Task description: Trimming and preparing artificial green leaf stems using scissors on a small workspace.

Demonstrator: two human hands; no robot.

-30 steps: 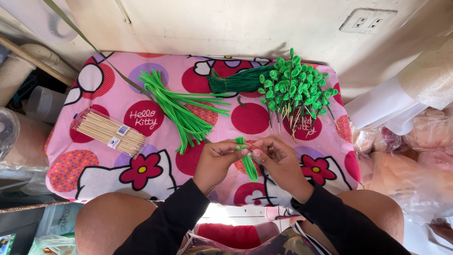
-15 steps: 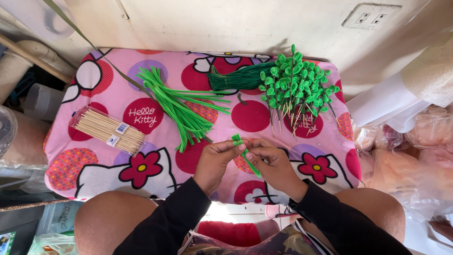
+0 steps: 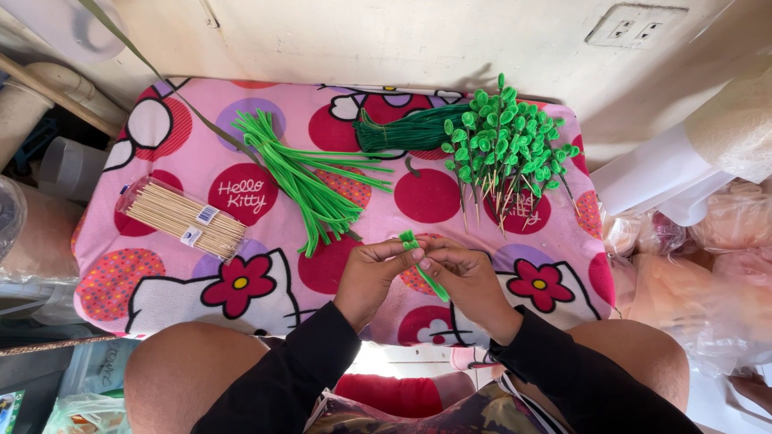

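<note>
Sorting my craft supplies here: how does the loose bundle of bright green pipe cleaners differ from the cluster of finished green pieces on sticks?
The bright green pipe cleaners lie as long strands, fanned out left of centre; the finished pieces on sticks sit at the far right. The pipe cleaners have plain ends, while the finished pieces carry small curled loops at their tops. The finished pieces show thin stick ends below; the pipe cleaners show none. Both are green and rest on the pink patterned cloth.

A pale, scuffed wall (image 3: 386, 40) runs behind the desk (image 3: 112, 265), which is draped in a pink cartoon-print cloth. A white socket plate (image 3: 635, 26) sits at upper right — daylight is bright. Clear plastic bags (image 3: 708, 281) crowd the right side — pipes (image 3: 56, 92) lean at left.
</note>
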